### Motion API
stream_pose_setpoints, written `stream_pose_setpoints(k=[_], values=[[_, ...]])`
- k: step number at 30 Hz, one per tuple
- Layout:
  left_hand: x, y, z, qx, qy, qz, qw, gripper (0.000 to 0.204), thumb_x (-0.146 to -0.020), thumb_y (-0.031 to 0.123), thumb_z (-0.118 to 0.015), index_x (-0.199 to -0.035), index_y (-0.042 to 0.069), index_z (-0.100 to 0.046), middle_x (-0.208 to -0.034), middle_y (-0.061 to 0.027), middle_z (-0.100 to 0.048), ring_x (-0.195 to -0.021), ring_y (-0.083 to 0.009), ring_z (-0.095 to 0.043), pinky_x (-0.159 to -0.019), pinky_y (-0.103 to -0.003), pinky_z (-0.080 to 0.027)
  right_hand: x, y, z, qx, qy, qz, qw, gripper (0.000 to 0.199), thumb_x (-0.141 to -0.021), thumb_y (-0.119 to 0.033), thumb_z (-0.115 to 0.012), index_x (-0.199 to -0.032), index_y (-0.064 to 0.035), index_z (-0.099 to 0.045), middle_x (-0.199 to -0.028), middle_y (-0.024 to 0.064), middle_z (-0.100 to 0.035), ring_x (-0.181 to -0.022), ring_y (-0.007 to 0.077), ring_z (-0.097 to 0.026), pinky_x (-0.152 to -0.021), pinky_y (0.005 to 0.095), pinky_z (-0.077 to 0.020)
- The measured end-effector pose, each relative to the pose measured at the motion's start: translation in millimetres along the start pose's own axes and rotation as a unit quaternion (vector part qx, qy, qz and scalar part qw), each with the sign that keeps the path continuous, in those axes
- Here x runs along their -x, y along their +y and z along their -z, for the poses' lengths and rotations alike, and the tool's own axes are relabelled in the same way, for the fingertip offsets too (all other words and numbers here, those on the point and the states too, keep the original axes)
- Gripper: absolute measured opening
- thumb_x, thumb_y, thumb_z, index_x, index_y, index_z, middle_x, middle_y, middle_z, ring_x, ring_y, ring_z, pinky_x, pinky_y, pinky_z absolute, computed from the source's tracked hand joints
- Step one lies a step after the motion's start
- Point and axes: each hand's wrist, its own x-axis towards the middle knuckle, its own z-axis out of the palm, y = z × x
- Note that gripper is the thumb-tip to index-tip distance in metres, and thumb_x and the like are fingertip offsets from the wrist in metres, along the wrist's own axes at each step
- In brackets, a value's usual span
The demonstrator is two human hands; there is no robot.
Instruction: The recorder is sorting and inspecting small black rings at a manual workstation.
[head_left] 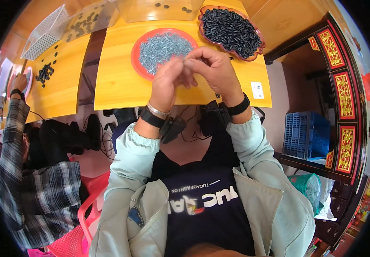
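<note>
Two hands pinch together over a plate of small metal bits.

The left hand (pixel 168 83) and right hand (pixel 213 70) touch fingertips, closed on something too tiny to see. Orange plate (pixel 138 43) at 12 o'clock; black rings (pixel 230 30) at 1 o'clock.

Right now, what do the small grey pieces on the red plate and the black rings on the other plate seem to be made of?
The grey pieces look like metal: a pale, silvery, slightly glinting heap, probably plated steel. The black rings look like rubber or matte plastic: dull black, no shine. The red plate looks like smooth plastic. Both hands meet above it; what they pinch is too small to tell.
</note>
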Motion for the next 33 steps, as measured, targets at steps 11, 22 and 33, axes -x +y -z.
stream_pose_setpoints(k=[11, 22, 33], values=[[2.3, 2.1, 12.8, 0.109, -0.021, 0.081, 0.99, 0.034, -0.093, 0.029, -0.04, -0.094, -0.003, -0.052, -0.07, -0.0098, -0.052, -0.061, -0.0233, -0.055, -0.056, -0.029, -0.043, -4.7, 17.5, 2.2, 0.008, -0.042, 0.094, 0.995, 0.008, -0.083, 0.002, -0.056, -0.091, 0.0029, -0.059, -0.084, 0.0066, -0.054, -0.06, 0.0123, -0.059, -0.05, 0.0225, -0.0478], [1.0, -6.8, 9.6, -0.045, 0.025, -0.015, 0.999, 0.016, -0.089, 0.016, -0.047, -0.086, 0.0, -0.05, -0.07, -0.0062, -0.052, -0.062, -0.0167, -0.052, -0.059, -0.028, -0.042, -1.2, 30.7, 6.0, -0.087, 0.01, 0.005, 0.996, 0.009, -0.083, -0.003, -0.06, -0.089, 0.0025, -0.061, -0.075, 0.0034, -0.062, -0.065, 0.0094, -0.058, -0.059, 0.0213, -0.0467], [1.9, -8.6, 7.9, -0.169, 0.036, -0.04, 0.984, 0.014, -0.09, 0.011, -0.045, -0.08, 0.001, -0.05, -0.066, -0.0025, -0.049, -0.061, -0.0097, -0.047, -0.059, -0.024, -0.04, 4.7, 11.8, 2.5, 0.054, 0.035, -0.028, 0.998, 0.011, -0.083, -0.011, -0.061, -0.082, -0.0003, -0.06, -0.073, -0.0012, -0.06, -0.067, 0.0029, -0.054, -0.06, 0.0177, -0.0422]])
